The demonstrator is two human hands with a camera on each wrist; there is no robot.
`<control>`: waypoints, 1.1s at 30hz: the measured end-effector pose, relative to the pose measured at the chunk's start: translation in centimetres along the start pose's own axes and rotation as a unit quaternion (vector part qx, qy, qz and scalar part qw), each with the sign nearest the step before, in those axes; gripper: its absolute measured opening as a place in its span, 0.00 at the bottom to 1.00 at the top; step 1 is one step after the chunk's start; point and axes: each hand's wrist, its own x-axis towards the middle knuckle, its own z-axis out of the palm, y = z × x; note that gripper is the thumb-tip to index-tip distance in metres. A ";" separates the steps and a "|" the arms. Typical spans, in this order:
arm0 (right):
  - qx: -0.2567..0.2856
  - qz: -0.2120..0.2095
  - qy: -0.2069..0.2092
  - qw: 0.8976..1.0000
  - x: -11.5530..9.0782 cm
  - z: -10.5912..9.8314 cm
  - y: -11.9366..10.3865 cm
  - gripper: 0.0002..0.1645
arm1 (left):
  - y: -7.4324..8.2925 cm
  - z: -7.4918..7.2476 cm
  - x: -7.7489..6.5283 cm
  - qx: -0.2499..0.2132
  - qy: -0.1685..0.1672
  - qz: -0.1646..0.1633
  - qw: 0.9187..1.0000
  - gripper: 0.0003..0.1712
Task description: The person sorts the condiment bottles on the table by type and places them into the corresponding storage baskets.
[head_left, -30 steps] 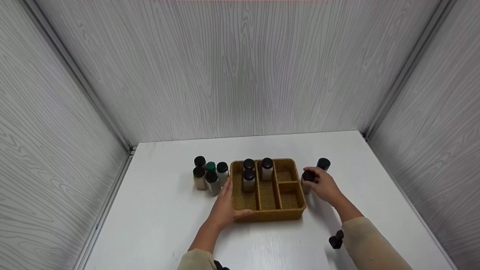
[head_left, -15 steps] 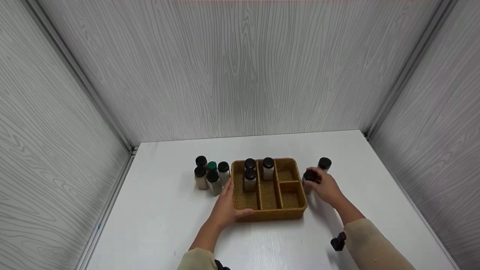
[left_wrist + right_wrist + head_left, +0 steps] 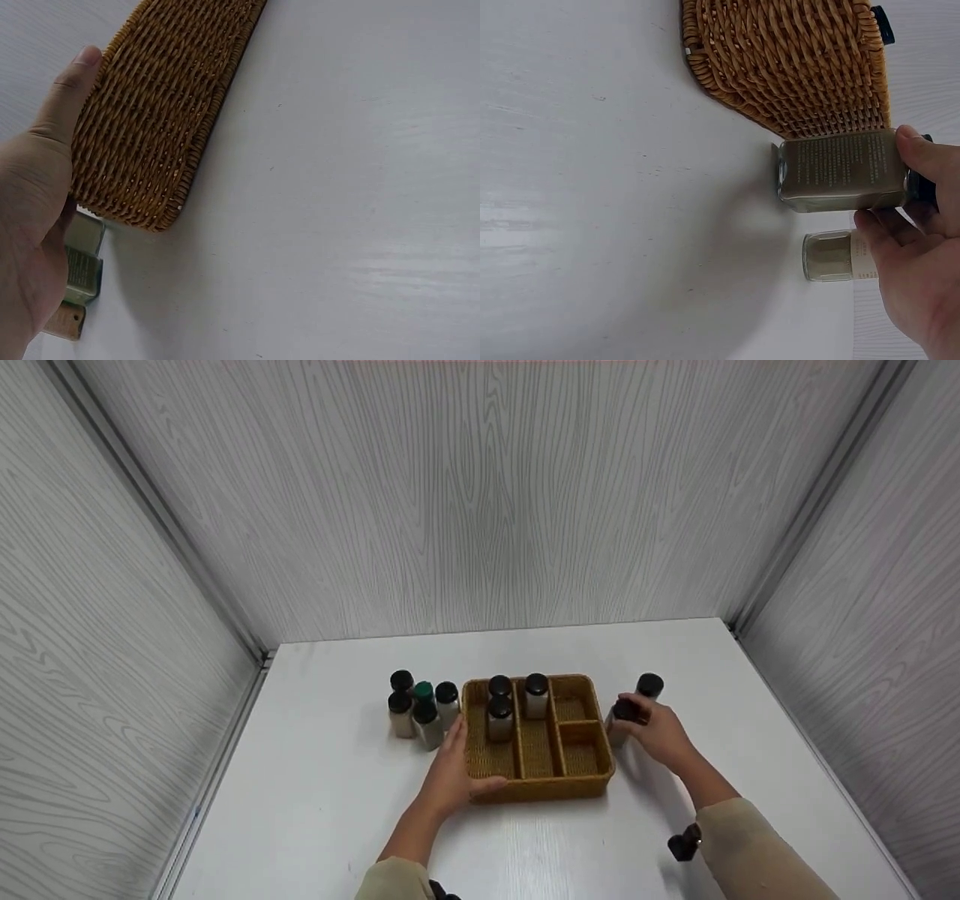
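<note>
My right hand [image 3: 664, 739] pinches a square glass spice jar [image 3: 844, 169] near its black cap, just right of a woven basket [image 3: 555, 789]. Brown-grey contents and small print show through the glass in the right wrist view. A second black-capped spice jar [image 3: 649, 685] stands right behind that hand. At the basket's front left corner rests my left hand [image 3: 448, 780], straight fingers along the left side and thumb [image 3: 75, 86] against the front wall. Inside the basket, two black-capped jars [image 3: 499, 724] occupy the left compartment, and another jar [image 3: 536, 697] the back of the middle one.
Several more jars [image 3: 401, 720] cluster left of the basket, one with a green cap [image 3: 424, 692], close to my left fingers. Dividers [image 3: 556, 735] split the basket into compartments. Grey wood-grain panels [image 3: 480, 510] enclose the white table [image 3: 315, 810] at back and sides.
My right hand and the jar in it have shifted slightly right, away from the basket. The left hand keeps its place on the basket.
</note>
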 end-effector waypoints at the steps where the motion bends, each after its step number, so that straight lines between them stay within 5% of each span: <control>1: 0.003 0.000 -0.001 1.000 -0.1 -0.1 0.0 0.34 | 0.0 0.0 0.0 -0.001 0.000 -0.001 1.000 0.81; 33: 0.079 -0.011 -0.005 0.997 -0.9 -3.3 -2.0 0.39 | 0.0 0.3 -0.4 -0.015 0.000 0.000 1.000 0.79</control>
